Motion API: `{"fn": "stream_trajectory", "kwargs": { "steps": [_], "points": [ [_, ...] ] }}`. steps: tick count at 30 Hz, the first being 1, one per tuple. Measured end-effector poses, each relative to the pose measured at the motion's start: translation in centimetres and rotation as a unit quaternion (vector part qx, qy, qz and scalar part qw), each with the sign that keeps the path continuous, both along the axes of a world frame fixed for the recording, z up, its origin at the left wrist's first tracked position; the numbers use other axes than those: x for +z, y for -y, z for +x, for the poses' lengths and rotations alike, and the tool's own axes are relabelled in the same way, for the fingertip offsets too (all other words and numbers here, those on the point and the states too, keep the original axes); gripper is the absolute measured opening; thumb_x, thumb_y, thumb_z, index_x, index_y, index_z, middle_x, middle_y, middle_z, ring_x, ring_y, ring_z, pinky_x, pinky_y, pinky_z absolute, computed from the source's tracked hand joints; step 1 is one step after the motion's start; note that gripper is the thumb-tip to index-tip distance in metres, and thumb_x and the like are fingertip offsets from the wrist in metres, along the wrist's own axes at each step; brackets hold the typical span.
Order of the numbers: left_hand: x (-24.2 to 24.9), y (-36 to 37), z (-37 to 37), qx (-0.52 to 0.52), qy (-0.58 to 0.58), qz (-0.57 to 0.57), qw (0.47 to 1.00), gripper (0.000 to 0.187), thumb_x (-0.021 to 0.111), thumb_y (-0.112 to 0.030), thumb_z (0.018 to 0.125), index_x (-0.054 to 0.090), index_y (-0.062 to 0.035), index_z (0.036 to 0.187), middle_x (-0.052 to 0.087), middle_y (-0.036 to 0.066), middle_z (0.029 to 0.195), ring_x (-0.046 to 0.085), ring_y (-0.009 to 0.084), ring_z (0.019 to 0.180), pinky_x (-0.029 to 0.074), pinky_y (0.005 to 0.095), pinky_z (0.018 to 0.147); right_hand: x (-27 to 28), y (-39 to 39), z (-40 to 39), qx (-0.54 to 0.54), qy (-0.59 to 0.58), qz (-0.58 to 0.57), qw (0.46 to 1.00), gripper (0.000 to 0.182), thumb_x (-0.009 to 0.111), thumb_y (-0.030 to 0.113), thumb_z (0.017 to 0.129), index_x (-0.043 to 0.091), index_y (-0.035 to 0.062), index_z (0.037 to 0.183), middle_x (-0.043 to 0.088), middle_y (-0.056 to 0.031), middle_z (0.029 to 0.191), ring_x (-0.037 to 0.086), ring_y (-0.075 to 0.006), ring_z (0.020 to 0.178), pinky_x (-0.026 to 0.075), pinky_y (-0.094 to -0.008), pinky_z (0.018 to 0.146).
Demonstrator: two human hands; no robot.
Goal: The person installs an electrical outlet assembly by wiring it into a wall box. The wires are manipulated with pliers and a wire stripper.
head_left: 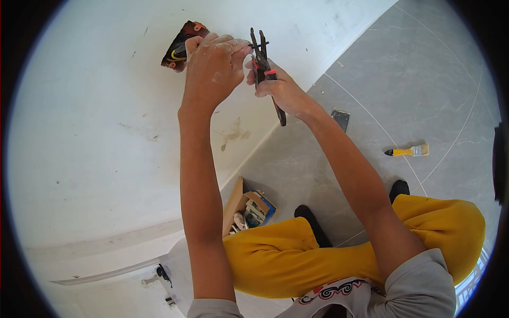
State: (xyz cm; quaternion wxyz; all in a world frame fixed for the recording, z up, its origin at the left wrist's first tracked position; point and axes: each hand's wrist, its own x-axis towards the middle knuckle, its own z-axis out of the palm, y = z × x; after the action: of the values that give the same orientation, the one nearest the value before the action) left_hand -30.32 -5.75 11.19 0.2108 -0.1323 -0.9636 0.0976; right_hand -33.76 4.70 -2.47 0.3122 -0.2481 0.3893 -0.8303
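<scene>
Pliers with red and black handles (pixel 274 98) are held in my right hand (pixel 281 90), whose fingers are wrapped round the grips. Their dark jaws meet a thin black piece (pixel 260 45), which my left hand (pixel 214 66) pinches at its near end between thumb and fingertips. Just behind and left of my left hand, a reddish-brown wall box (pixel 172 54) is set in the white wall, with yellow and dark wires partly visible inside. White dust marks both hands.
On the grey tiled floor (pixel 371 69) lie a yellow-handled paintbrush (pixel 408 150) and a small dark plate (pixel 340 119). An open cardboard box (pixel 241 204) with packets stands by the white wall (pixel 95 132). A door handle (pixel 163 274) shows at lower left.
</scene>
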Motion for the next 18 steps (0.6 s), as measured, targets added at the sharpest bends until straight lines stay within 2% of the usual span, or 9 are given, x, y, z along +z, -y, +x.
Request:
{"fn": "stream_trajectory", "kwargs": {
  "steps": [2, 12, 18],
  "points": [
    [0.3, 0.0, 0.2, 0.032, 0.032, -0.033, 0.998, 0.012, 0.065, -0.013, 0.091, 0.074, -0.0064, 0.094, 0.072, 0.004, 0.09, 0.059, 0.0194, 0.085, 0.034, 0.0352, 0.085, 0.3, 0.3, -0.3, -0.01, -0.017, 0.012, 1.0, 0.051, 0.059, 0.01, 0.076, 0.047, -0.0008, 0.124, 0.053, -0.0069, 0.097, 0.053, -0.0188, 0.086, 0.044, -0.0317, 0.079],
    [0.3, 0.2, 0.3, 0.023, 0.037, -0.037, 0.998, 0.014, 0.062, -0.012, 0.092, 0.074, -0.0055, 0.093, 0.072, 0.004, 0.09, 0.059, 0.0191, 0.085, 0.033, 0.0354, 0.085, 0.5, 0.7, -0.3, -0.024, -0.022, 0.092, 0.995, 0.043, 0.059, 0.013, 0.076, 0.049, 0.001, 0.115, 0.053, -0.0102, 0.091, 0.052, -0.021, 0.086, 0.042, -0.0326, 0.076],
    [0.1, 0.3, 0.3, 0.021, 0.026, -0.042, 0.999, 0.014, 0.063, -0.014, 0.091, 0.075, -0.0058, 0.093, 0.072, 0.004, 0.089, 0.059, 0.0186, 0.085, 0.033, 0.035, 0.084, 0.3, 1.4, 0.2, -0.077, -0.023, 0.094, 0.992, 0.032, 0.059, 0.012, 0.074, 0.05, 0.0015, 0.103, 0.051, -0.0088, 0.084, 0.05, -0.021, 0.077, 0.042, -0.0334, 0.069]
  ]
}}
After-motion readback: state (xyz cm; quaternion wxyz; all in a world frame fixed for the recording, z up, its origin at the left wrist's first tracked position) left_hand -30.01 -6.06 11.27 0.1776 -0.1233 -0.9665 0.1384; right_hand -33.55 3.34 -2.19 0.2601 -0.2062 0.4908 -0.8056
